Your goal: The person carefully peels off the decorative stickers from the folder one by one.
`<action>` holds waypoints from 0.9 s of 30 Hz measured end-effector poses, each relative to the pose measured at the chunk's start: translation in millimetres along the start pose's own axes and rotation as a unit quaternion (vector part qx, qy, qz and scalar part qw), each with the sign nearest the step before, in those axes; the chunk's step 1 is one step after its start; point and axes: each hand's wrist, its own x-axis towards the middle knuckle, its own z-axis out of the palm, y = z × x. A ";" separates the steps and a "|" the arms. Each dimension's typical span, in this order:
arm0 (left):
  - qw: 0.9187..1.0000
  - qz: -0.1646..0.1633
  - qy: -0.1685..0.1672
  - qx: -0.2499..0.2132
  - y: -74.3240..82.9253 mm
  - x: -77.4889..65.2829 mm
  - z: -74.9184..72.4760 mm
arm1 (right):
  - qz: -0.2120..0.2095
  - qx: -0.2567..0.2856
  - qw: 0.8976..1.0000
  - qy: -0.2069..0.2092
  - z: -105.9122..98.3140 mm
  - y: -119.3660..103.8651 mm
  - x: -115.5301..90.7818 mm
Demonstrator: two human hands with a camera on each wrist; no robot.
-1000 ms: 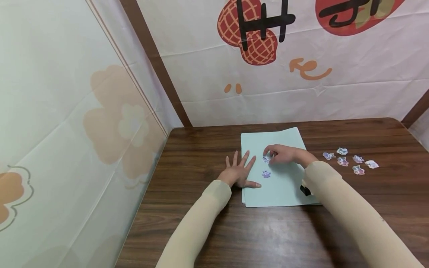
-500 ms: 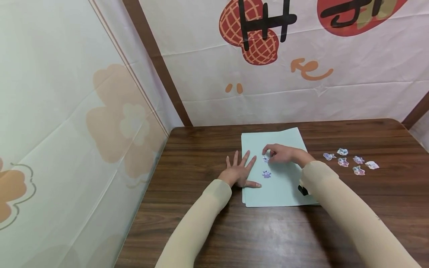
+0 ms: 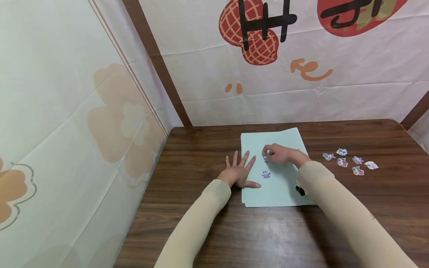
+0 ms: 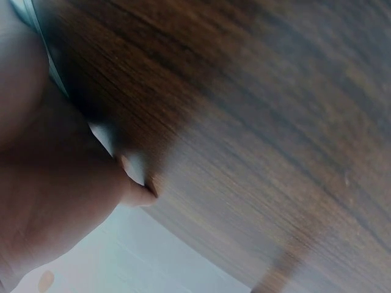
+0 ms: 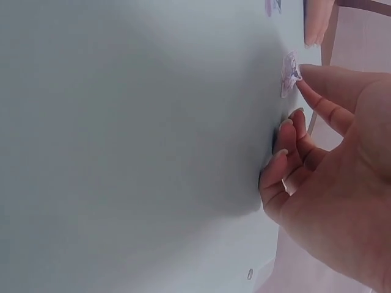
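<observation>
My left hand rests with fingers spread across the left edge of a pale blue-green sheet of paper, partly on the table. In the left wrist view that hand is dark and blurred. Over the upper part of the sheet, my right hand pinches a small purple-and-white sticker by its edge between thumb and index finger. The other right fingers curl loosely against the paper. A purple star-shaped sticker lies flat on the sheet, just below the right hand.
Several loose stickers lie on the dark wooden table to the right of the paper. Another sheet edge shows beneath the top one. A printed cloth hangs behind the table and along its left side.
My right hand shifts very slightly left, its fingertips now covering more of the sticker. The left hand and the loose stickers keep their places.
</observation>
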 end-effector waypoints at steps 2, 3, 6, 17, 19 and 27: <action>1.000 0.001 0.004 0.000 0.7 -1.8 -1.0 | 0.006 -0.005 1.000 0.006 1.3 -0.7 2.4; 1.000 0.003 0.005 0.000 1.2 -3.4 -1.7 | 0.012 -0.006 1.000 0.009 1.9 -1.1 3.7; 1.000 0.007 0.007 -0.001 2.6 -7.8 -4.0 | 0.024 -0.012 0.999 0.019 3.9 0.1 7.7; 1.000 0.004 0.010 0.000 1.9 -7.8 -3.1 | 0.031 0.000 0.999 0.024 4.4 2.0 9.1; 1.000 0.003 0.003 -0.006 1.0 -5.8 -2.3 | 0.028 0.008 0.999 0.016 3.0 -0.2 6.4; 1.000 0.006 0.011 -0.001 2.7 -10.5 -4.1 | 0.032 0.037 0.999 0.000 1.8 1.2 1.6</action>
